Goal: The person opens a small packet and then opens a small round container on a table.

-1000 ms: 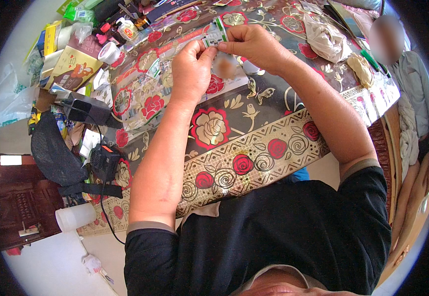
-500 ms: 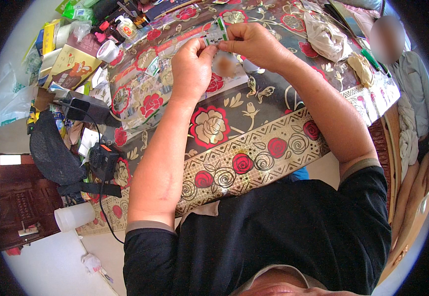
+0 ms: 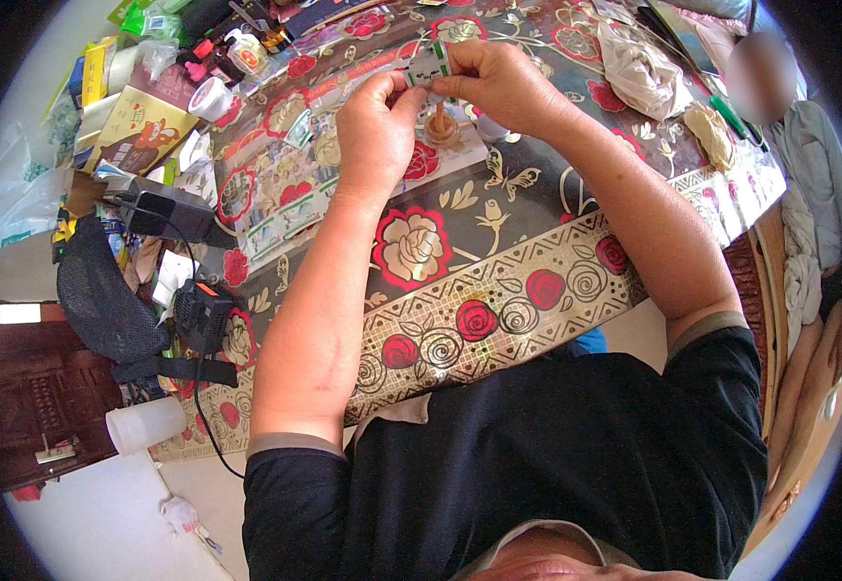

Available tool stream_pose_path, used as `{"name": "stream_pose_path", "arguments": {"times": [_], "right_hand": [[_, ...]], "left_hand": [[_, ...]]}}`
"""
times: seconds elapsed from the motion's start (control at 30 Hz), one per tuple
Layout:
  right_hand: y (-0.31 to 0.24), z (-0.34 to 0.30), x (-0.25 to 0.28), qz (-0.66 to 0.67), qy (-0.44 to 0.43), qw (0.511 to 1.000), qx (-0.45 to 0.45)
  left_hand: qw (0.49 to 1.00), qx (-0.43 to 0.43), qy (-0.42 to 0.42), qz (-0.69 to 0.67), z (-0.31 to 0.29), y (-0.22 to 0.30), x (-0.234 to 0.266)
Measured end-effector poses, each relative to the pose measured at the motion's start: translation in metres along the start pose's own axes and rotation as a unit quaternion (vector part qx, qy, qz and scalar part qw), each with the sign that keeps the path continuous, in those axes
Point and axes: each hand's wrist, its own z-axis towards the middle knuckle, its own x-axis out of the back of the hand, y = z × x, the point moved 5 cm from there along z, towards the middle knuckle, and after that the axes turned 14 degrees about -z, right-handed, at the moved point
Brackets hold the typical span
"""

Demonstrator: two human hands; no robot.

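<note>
A small white packet with green edges [image 3: 428,71] is held up over the far part of the table. My left hand [image 3: 378,136] pinches its left side between thumb and fingers. On its other side my right hand [image 3: 510,89] has thumb and forefinger closed on it near the green edge. Just below the packet, on the sheet, stands a small clear round dish [image 3: 440,131] with something brown and upright in it. Whether the packet is torn open I cannot tell.
A printed sheet [image 3: 275,218] lies on the flowered tablecloth [image 3: 459,228]. Boxes [image 3: 140,131], a white tub [image 3: 212,99] and bottles [image 3: 246,56] crowd the left. A crumpled pale cloth [image 3: 643,73] and a green pen [image 3: 728,116] lie at the right.
The packet has turned slightly, so its printed face shows flatter. Both hands stay almost in place, still gripping it.
</note>
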Motion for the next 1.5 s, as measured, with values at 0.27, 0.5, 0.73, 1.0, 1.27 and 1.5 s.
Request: {"name": "stream_pose_path", "arguments": {"times": [0.27,0.5,0.73,1.0,1.27,1.5], "right_hand": [[-0.012,-0.003,0.007,-0.042,0.035,0.998,0.035],[-0.012,-0.003,0.006,-0.044,0.045,0.997,0.042],[-0.016,-0.003,0.008,-0.049,0.038,0.997,0.034],[-0.01,-0.003,0.008,-0.068,0.038,0.997,0.009],[-0.012,-0.003,0.007,-0.08,0.046,0.996,0.008],[-0.013,-0.004,0.008,-0.072,0.051,0.996,-0.002]], "left_hand": [[1.0,-0.004,0.0,-0.009,0.0,0.0,0.0],[1.0,0.003,-0.025,-0.017,0.001,-0.002,0.002],[0.998,-0.002,-0.052,0.037,0.002,-0.007,0.003],[0.999,-0.002,-0.034,0.008,0.002,-0.008,0.003],[0.998,0.031,-0.052,0.008,0.001,-0.01,0.006],[0.988,0.079,-0.129,0.007,-0.004,-0.013,0.004]]}}
